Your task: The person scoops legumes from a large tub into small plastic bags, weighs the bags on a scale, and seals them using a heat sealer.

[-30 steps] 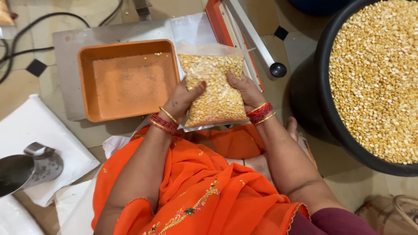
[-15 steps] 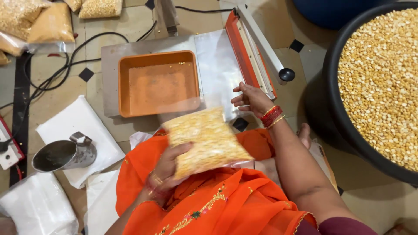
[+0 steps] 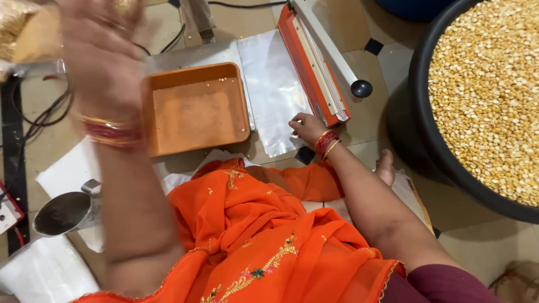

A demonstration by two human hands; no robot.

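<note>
My left hand (image 3: 98, 53) is raised at the upper left, blurred by motion. It grips a clear packet of yellow split pulses (image 3: 22, 31) that reaches the frame's left edge. My right hand (image 3: 306, 126) rests low, with its fingertips on an empty clear plastic bag (image 3: 272, 84). That bag lies flat between the orange tray (image 3: 193, 109) and the orange heat sealer (image 3: 317, 67). Red and gold bangles ring both wrists. My lap is covered in orange cloth (image 3: 252, 235).
A big black tub (image 3: 415, 112) full of yellow split pulses (image 3: 488, 95) stands at the right. A steel mug (image 3: 62, 213) sits on white sheets at the lower left beside a stack of clear bags (image 3: 45, 275). Black cables (image 3: 33, 120) run along the left.
My left hand lifted the filled packet from the tray's right side, over my lap, up to the far left. My right hand let go of it and settled on the empty bag.
</note>
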